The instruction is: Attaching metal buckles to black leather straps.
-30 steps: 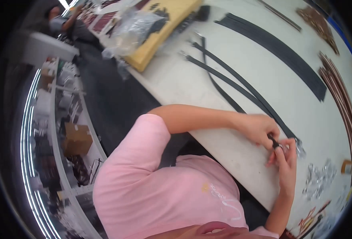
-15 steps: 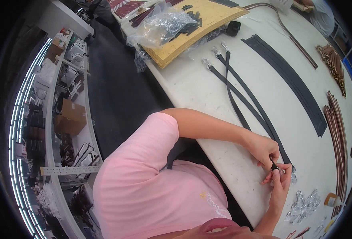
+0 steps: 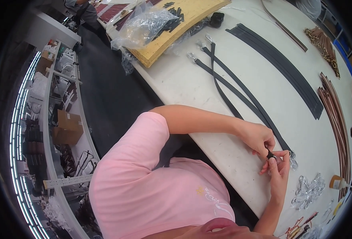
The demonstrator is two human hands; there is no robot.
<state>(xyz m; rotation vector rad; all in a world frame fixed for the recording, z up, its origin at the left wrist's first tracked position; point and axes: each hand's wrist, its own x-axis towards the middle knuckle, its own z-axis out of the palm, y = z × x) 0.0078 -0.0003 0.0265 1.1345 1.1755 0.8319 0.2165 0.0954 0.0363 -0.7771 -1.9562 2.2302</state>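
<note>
My left hand [image 3: 257,136] is closed, its fingers pinching the end of a black strap [image 3: 271,154]. Close against it, my right hand [image 3: 279,170] grips the same end between thumb and fingers, with part of a clear-wrapped piece showing there. Beyond my hands, long black straps [image 3: 239,93] lie crossed on the white table, with plastic-wrapped metal clips [image 3: 192,57] at their far ends. Another wrapped clip [image 3: 293,160] sits at the near end of one strap, just past my right hand. My fingers hide most of what they hold.
Flat black strips [image 3: 279,65] lie across the white table [image 3: 172,83]. Brown straps [image 3: 335,127] run along the right, near a pile of wrapped clips [image 3: 308,191] and a small glue bottle [image 3: 338,182]. A yellow board [image 3: 160,47] carries plastic bags. Shelves [image 3: 50,131] stand left.
The whole view has shifted slightly, so the table things appear further left and higher. Both hands keep their hold on the strap end, with little change in their pose.
</note>
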